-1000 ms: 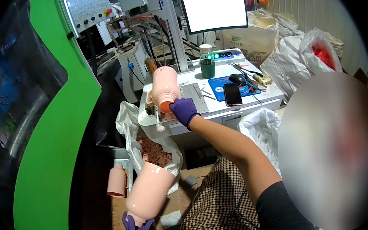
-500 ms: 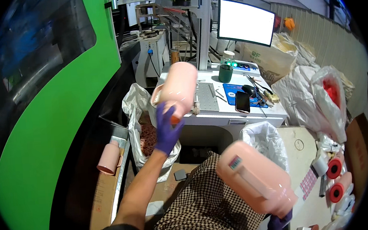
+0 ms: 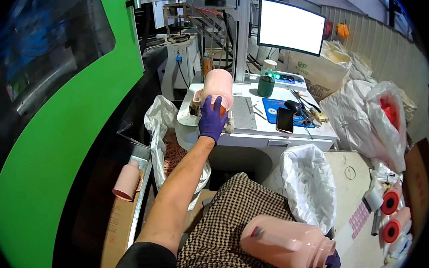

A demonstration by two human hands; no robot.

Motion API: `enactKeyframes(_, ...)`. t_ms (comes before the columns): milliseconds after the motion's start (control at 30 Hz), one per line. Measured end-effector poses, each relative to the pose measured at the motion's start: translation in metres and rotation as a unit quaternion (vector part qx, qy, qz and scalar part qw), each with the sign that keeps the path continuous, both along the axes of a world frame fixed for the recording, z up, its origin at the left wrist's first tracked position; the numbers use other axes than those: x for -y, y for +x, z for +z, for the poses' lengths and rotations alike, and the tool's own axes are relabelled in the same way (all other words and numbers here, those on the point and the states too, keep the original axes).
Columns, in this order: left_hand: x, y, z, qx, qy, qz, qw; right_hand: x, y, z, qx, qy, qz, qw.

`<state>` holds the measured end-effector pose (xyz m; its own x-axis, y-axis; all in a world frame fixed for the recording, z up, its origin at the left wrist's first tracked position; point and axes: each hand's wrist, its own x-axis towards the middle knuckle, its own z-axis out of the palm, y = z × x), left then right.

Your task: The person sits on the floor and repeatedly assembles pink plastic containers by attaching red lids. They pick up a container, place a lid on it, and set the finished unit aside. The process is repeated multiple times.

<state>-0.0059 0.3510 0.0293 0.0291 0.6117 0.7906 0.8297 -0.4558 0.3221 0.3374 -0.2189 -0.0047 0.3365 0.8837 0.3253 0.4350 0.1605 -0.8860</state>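
Note:
My left hand [image 3: 212, 121], in a purple glove, grips a pink thermos jug [image 3: 219, 83] by its threaded neck. That jug lies on its side over the left part of the white workbench [image 3: 295, 135], neck toward me, with orange showing at its mouth; whether it rests on the bench I cannot tell. Low on the right, my right hand [image 3: 329, 265], also purple-gloved and partly cut off by the lower edge, holds a second pink jug [image 3: 283, 244] at the neck. This one lies sideways above my checkered lap, its handle and a small label facing up.
Another pink jug [image 3: 127, 182] lies on a ledge beside the green machine [image 3: 72, 115]. White sacks stand at the bench front, the left one [image 3: 159, 119] holding brown shavings. A phone [image 3: 284, 120], bottle [image 3: 266, 82] and tools occupy the bench. Red-ended rollers [image 3: 390, 202] lie far right.
My left hand has moved its jug forward and slightly right, over the bench. My right hand has lowered its jug, which has shifted a little left and now lies flatter.

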Motion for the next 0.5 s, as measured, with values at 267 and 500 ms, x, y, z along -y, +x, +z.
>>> enactKeyframes(267, 0.057, 0.021, 0.025, 0.035, 0.121, -0.009, 0.992, -0.072, -0.031, 0.084, 0.277, -0.076, 0.226, 0.931)
enactKeyframes(500, 0.329, 0.047, 0.084, -0.099, -0.171, -0.466, 0.862, -0.131, -0.082, 0.075, 0.139, -0.017, 0.129, 0.982)
